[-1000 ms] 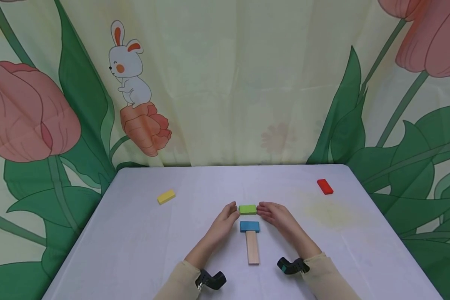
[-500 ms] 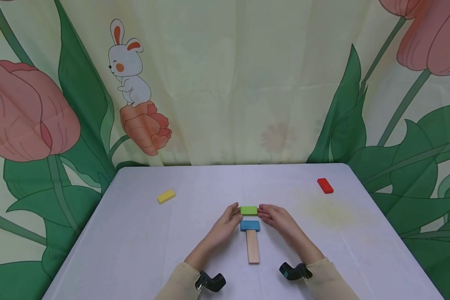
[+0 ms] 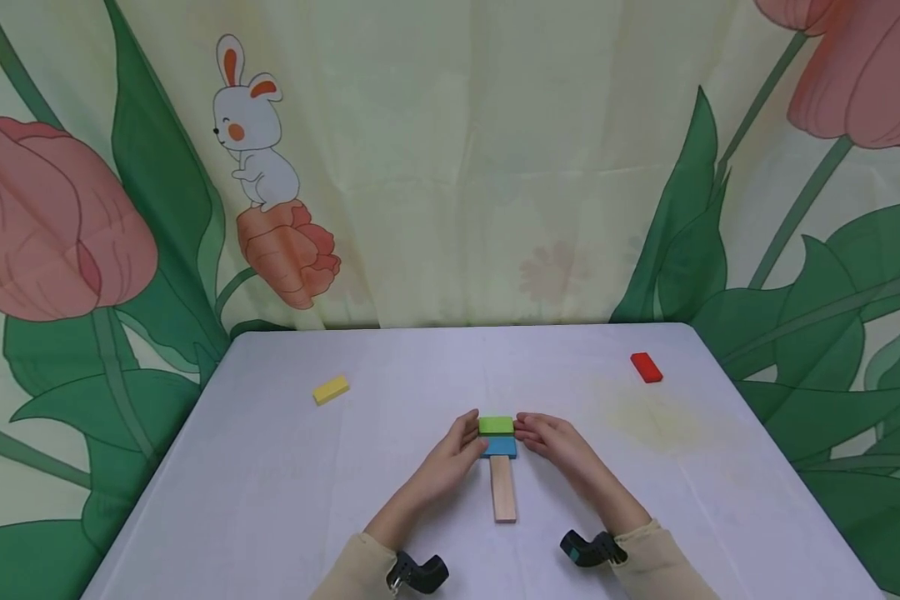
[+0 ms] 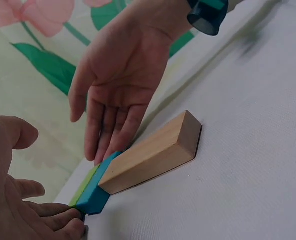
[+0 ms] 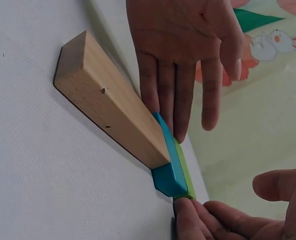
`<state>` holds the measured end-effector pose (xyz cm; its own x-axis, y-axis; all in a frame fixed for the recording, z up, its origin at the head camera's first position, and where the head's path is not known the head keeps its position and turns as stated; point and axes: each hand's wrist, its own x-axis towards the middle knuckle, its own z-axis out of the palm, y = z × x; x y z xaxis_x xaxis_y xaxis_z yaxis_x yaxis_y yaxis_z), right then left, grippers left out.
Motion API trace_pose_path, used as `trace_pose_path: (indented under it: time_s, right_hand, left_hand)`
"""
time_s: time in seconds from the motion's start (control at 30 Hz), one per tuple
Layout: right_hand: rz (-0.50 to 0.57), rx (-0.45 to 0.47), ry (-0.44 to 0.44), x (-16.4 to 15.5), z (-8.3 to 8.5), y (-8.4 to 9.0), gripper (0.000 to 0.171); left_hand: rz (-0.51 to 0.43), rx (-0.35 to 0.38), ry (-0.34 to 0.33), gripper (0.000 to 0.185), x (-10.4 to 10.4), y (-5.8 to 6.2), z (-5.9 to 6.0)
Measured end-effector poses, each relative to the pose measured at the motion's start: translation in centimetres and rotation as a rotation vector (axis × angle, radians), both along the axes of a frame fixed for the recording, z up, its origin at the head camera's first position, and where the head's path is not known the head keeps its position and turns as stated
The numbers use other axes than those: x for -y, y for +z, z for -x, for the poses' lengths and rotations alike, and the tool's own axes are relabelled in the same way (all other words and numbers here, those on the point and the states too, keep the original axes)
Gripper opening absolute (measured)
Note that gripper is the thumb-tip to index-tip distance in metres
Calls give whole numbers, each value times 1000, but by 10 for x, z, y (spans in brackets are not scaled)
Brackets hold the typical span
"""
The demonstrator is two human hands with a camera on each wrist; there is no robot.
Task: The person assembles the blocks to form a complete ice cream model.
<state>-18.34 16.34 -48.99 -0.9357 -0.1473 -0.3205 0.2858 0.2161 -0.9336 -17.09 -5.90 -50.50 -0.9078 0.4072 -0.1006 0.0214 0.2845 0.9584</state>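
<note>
Three flat blocks lie in a row on the white table (image 3: 285, 500). The green block (image 3: 496, 426) is farthest from me, with the blue block (image 3: 500, 447) against it and the long wooden block (image 3: 503, 489) nearest me. My left hand (image 3: 465, 435) touches the left ends of the green and blue blocks with straight fingers (image 5: 174, 95). The fingers (image 4: 108, 130) of my right hand (image 3: 528, 430) lie straight against the right ends. In the wrist views the green block (image 4: 82, 189) sits flush behind the blue block (image 4: 95, 187), which butts against the wooden block (image 4: 153, 152).
A yellow block (image 3: 331, 389) lies alone at the table's left, and a red block (image 3: 647, 367) at the far right. A curtain printed with tulips and a rabbit (image 3: 251, 133) hangs behind the table's far edge.
Both hands slid the green block toward me. It stood apart from the blue block before and now lies against it.
</note>
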Motion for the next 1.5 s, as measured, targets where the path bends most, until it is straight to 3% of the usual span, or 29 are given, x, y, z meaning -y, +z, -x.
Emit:
trace_pose_path:
  time_s: [0.53, 0.9, 1.2, 1.37, 1.5]
  right_hand:
    - [-9, 1, -25, 0, -12, -2, 54]
    - [13, -5, -14, -1, -16, 2, 53]
    - [-12, 2, -18, -4, -14, 2, 54]
    - [-253, -101, 11, -2, -17, 2, 56]
    - [-463, -170, 64, 2, -20, 0, 73]
  left_hand:
    - [-19, 4, -6, 62, 1, 5, -13]
    - [-99, 39, -1, 57, -1, 6, -19]
    - [-31, 36, 12, 58, 3, 9, -16]
    - [94, 35, 92, 55, 24, 11, -11]
    - [155, 28, 168, 50, 52, 13, -8]
